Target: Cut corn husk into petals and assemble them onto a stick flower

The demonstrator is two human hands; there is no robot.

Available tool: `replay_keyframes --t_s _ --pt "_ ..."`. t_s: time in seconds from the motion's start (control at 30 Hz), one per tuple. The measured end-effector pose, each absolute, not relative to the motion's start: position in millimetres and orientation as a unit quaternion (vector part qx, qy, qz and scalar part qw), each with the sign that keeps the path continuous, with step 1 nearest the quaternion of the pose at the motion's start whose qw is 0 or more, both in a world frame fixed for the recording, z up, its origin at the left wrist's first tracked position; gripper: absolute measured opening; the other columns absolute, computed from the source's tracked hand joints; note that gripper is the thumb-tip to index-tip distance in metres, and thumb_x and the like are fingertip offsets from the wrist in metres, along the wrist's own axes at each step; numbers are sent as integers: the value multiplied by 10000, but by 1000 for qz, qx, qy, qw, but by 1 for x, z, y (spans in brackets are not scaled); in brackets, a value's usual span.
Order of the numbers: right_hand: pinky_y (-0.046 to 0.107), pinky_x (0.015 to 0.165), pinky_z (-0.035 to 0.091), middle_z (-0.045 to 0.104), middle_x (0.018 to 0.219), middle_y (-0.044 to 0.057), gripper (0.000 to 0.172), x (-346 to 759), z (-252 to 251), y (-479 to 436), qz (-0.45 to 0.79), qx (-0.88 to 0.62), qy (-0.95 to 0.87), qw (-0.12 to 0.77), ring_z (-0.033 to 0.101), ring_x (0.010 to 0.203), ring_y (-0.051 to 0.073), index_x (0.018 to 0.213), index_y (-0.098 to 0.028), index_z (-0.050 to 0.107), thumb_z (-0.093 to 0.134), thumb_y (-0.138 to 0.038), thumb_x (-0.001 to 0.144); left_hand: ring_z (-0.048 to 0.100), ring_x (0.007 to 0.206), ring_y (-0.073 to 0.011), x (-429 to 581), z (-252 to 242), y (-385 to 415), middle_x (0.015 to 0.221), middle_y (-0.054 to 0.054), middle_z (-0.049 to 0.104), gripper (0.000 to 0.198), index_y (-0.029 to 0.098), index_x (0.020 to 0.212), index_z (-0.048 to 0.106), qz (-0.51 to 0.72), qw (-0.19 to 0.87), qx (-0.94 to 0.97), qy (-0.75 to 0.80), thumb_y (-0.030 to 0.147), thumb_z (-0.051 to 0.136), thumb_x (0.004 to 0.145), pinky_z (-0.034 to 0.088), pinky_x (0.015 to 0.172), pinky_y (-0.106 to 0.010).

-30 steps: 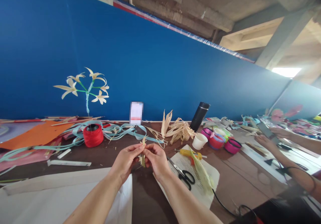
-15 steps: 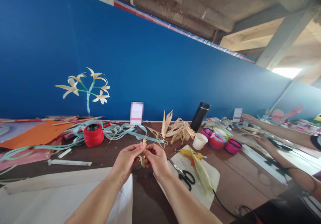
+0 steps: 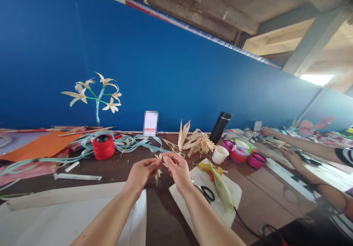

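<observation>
Between my hands, over the middle of the table, is a small piece of pale corn husk [image 3: 157, 177], with a thin end hanging down. My left hand [image 3: 140, 174] pinches it between thumb and fingers. The fingers of my right hand [image 3: 177, 170] are closed at its upper end, where pale husk bits show at the fingertips; the exact grip is partly hidden. Scissors with black handles [image 3: 206, 193] lie beside my right forearm on a printed sheet [image 3: 190, 211]. A green-white husk leaf [image 3: 223, 191] and a yellow glue gun [image 3: 211, 168] rest on that sheet too.
Behind my hands lie dried husks [image 3: 200, 143], a red spool [image 3: 103, 147], pale blue ribbon [image 3: 135, 145] and a phone [image 3: 150, 123]. A husk flower [image 3: 97, 106] stands at the left. Cups [image 3: 220, 154] and a black flask [image 3: 220, 127] stand right. Another person's arms [image 3: 306, 145] reach in.
My right hand has moved slightly up and away from my left, its fingers shifting on the husk. The husk's lower end shows more. The other person's hand moved slightly left.
</observation>
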State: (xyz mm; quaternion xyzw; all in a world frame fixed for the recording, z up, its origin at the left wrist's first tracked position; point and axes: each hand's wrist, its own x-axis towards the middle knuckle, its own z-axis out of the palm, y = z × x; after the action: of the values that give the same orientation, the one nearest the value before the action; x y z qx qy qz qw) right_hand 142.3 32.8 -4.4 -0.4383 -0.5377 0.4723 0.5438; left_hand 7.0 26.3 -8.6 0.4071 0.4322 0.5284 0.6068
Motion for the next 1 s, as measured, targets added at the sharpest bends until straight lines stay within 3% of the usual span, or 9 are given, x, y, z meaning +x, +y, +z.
replay_keyframes --t_s 0.2,0.37,0.57,0.83,1.0 --pt "228 541 408 642 661 20 227 143 -4 32 425 -436 -593 528 543 595 134 796 -165 678 639 -375 718 593 599 -138 7 -11 26 633 -44 655 435 110 847 692 483 626 415 450 398 748 526 442 600 -244" --pt "254 600 431 662 705 36 223 145 -4 32 426 -423 -608 520 579 656 161 809 -163 675 632 -365 727 592 593 -141 7 -8 24 624 -44 657 437 107 827 694 484 614 426 455 416 739 520 431 567 -232" --pt "250 603 415 641 694 19 190 146 -7 34 392 -443 -618 518 558 645 150 745 -169 661 631 -355 723 570 535 -141 8 -3 22 567 -41 637 464 103 797 698 476 592 454 466 467 720 509 414 513 -230" --pt "211 458 306 513 509 -41 204 148 -7 39 453 -448 -565 524 414 465 89 663 -168 631 628 -366 706 603 732 -137 5 2 18 804 -70 674 390 145 903 673 432 677 429 414 403 696 612 468 730 -263" --pt "207 443 292 485 498 -44 226 150 -9 40 456 -450 -561 524 375 444 78 670 -162 626 633 -387 695 599 665 -120 6 -1 18 764 -43 663 392 150 900 666 434 656 439 435 349 739 570 485 709 -266"
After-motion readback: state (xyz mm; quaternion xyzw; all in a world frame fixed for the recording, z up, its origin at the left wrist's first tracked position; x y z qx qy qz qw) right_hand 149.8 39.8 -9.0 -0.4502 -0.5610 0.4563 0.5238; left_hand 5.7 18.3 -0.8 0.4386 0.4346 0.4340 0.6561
